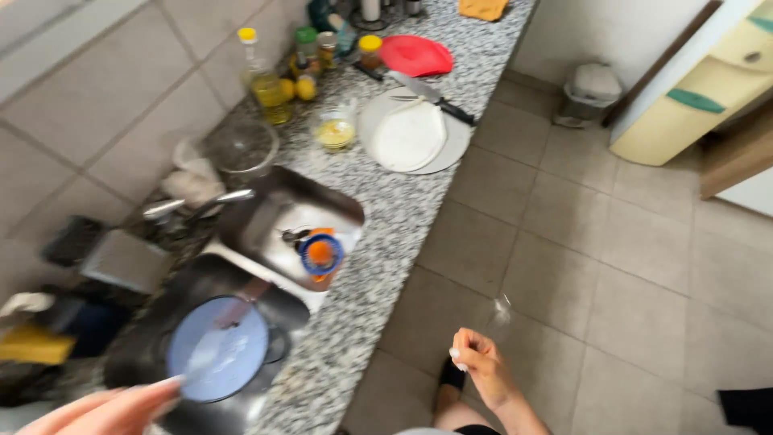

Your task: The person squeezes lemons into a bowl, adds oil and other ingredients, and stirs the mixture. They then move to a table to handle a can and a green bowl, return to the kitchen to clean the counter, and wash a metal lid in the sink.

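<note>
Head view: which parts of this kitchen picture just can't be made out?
- Left hand: cut off by the bottom edge and motion-blurred; what it holds is unclear.
- Right hand: curled, contents too small to tell.
- Jars: blurred, contents unreadable.
- Objects at the left edge: smeared by blur.

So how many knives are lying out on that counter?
1 that I can make out: a black-handled knife lying across the far rim of the white plate, just in front of the red lid. The picture is blurred, so others may be hidden in the sink.
</note>
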